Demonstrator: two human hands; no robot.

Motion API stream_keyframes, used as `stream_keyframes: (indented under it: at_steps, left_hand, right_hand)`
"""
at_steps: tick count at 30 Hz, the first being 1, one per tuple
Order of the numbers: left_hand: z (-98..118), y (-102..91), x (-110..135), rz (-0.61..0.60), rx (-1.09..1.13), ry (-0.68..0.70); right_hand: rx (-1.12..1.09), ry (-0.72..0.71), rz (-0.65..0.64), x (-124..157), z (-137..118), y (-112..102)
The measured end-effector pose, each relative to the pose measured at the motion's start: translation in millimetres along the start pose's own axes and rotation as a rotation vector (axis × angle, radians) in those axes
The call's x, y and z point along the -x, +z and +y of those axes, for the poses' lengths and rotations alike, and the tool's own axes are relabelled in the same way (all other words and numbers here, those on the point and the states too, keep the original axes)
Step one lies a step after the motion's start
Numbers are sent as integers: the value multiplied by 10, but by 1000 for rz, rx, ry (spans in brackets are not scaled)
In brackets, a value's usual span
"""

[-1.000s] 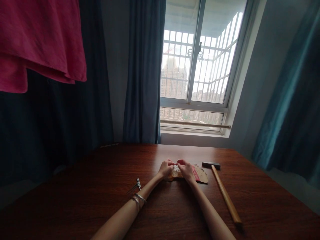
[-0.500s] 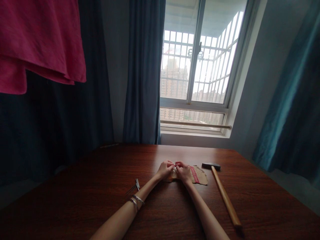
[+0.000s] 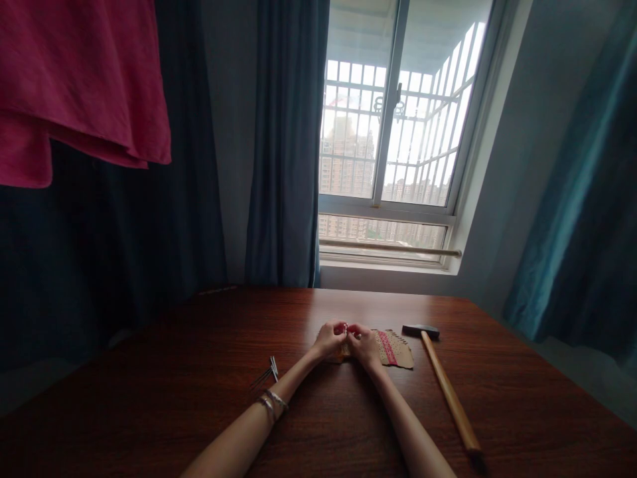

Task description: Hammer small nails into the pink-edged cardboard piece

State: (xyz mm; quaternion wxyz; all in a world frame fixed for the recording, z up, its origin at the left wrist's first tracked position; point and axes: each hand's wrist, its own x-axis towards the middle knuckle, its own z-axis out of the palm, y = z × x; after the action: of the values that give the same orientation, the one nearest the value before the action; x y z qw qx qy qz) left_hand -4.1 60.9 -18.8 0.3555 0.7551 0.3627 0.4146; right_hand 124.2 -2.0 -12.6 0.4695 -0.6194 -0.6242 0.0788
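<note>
Over a tan piece that looks like cardboard (image 3: 402,355), my left hand (image 3: 328,340) and my right hand (image 3: 364,346) meet with their fingertips pinched together. Something small and reddish shows between the fingers, too small to name. The tan piece lies flat on the table, dotted with small holes and crossed by a pink patterned band; a row of slits or stitches runs along its far right edge. Its left part is mostly hidden by my hands. Several thin metal rods (image 3: 273,368) lie to the left of my left forearm, which wears bracelets.
A hammer (image 3: 450,392) with a wooden handle lies right of my right arm on the brown wooden table (image 3: 174,398). Behind the table are a barred window (image 3: 383,133) and dark blue curtains (image 3: 283,153). A pink cloth (image 3: 84,79) hangs at upper left.
My fingers have shifted slightly; the fingertips now sit closer together, with the right fingers lower and more curled. The tan piece, rods and hammer stay where they were.
</note>
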Motion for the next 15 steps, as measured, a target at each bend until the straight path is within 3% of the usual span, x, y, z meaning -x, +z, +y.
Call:
stream_keyframes:
  at_steps: [15]
  left_hand:
    - [121,19,40,67,-103,-87]
  right_hand:
    - [76,-25,-3,16,37,28]
